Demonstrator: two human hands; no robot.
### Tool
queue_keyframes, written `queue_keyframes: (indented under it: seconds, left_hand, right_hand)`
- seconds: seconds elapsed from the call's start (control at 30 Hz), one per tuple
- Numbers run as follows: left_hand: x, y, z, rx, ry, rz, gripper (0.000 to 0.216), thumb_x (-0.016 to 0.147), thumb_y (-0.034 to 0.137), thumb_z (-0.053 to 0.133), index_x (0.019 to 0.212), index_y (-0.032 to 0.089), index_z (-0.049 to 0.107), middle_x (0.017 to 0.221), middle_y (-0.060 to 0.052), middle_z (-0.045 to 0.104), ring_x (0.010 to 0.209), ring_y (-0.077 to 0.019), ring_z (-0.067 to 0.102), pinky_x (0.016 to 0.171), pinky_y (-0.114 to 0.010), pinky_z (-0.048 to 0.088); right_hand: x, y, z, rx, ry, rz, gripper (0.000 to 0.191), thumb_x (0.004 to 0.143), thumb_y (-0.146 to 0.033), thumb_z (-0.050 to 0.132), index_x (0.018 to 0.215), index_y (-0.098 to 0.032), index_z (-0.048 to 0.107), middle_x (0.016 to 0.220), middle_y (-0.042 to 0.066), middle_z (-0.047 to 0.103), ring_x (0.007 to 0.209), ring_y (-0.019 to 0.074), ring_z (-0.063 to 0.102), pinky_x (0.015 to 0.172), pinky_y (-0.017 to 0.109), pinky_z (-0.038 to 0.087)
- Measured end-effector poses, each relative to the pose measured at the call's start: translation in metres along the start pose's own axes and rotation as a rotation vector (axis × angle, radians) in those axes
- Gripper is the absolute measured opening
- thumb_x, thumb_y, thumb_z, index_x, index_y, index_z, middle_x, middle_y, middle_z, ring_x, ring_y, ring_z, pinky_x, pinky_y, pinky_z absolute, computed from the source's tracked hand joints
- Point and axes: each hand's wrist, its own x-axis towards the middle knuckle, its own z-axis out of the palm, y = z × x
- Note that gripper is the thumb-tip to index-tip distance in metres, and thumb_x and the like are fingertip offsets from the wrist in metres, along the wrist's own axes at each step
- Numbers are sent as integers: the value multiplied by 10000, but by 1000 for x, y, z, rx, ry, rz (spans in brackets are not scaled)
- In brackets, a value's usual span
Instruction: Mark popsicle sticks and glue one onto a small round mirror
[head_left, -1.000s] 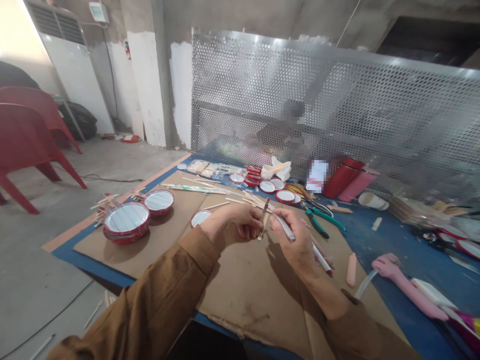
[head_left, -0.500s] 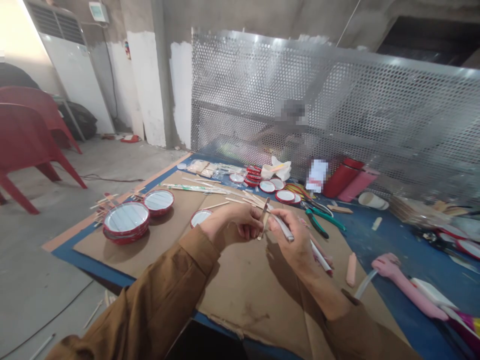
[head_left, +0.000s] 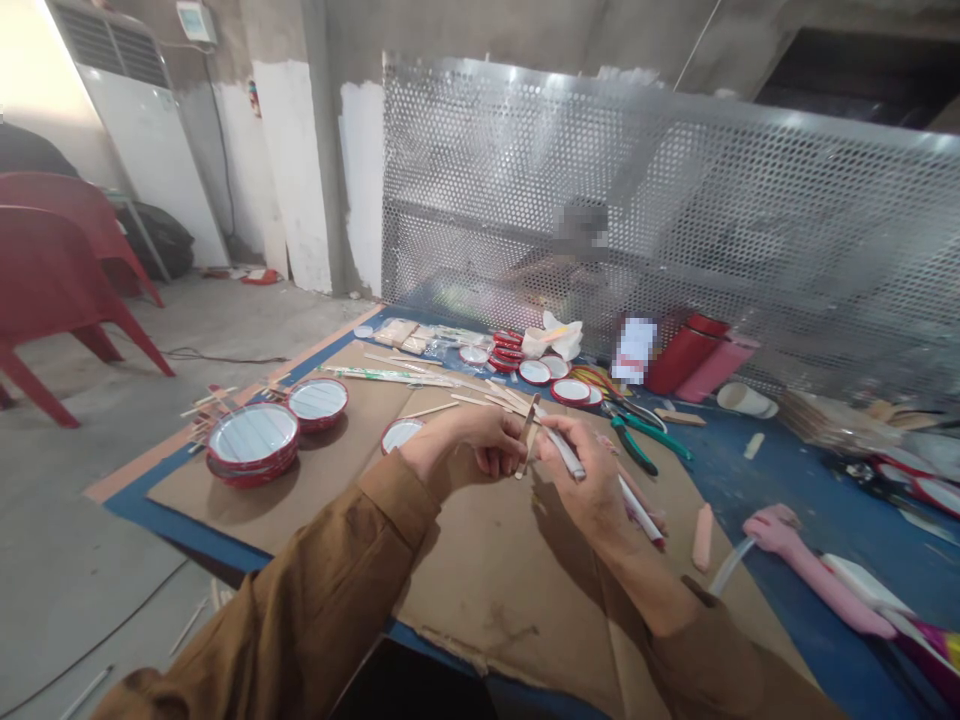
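My left hand (head_left: 484,438) pinches a thin wooden craft stick (head_left: 529,436), held up at a slant above the cardboard. One face of the stick looks dark brown. Close on its right, my right hand (head_left: 589,475) grips a white marker (head_left: 562,455), whose tip end is by the stick; I cannot tell if they touch. Beneath the right hand lies a second white marker with a red end (head_left: 641,512). A red-rimmed round piece (head_left: 400,433) is partly hidden behind my left wrist. More loose wooden sticks (head_left: 506,397) lie behind both hands.
Cardboard (head_left: 480,590) covers much of the blue table. Stacked red-rimmed round pieces (head_left: 253,440) stand at left. Green-handled pliers (head_left: 634,445), a red bottle (head_left: 686,355) and a pink glue gun (head_left: 817,580) are at right. A perforated metal screen (head_left: 480,150) rises behind.
My right hand and the marker have shifted very slightly up and left. The left hand and the craft stick stay almost exactly where they were.
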Motion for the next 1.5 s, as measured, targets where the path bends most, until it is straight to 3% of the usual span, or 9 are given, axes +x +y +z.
queue_keyframes:
  seconds: [0.53,0.83,1.3,1.5]
  left_hand:
    - [7,-5,-3,-10,-22,-10,160,862,281,585,793,142,623,649,-11,646,553,-114,627,582,-245,533]
    - [1,-3,-2,-24,-30,47,110,825,249,593,807,146,629,651,4,639,542,-103,620,579,-228,532]
    - [4,-5,-4,25,-18,37,238,808,378,653,799,142,623,638,-5,644,552,-100,620,557,-199,512]
    - [0,1,-2,54,-10,-2,154,839,298,603,785,154,620,644,4,637,554,-97,619,544,-194,499]
  right_hand:
    - [2,-5,-4,-28,17,37,203,899,-379,549,972,-204,622,844,56,722,730,207,670,701,331,531]
    - [2,-3,-4,-40,15,13,189,909,-364,535,970,-206,620,865,58,728,779,209,683,740,327,535]
    - [1,-5,-5,-20,6,9,157,918,-339,538,985,-223,619,951,66,731,884,230,689,813,359,534]
    - [2,-8,-13,39,52,50,172,921,-358,541,992,-223,618,866,46,718,747,197,675,723,324,536]
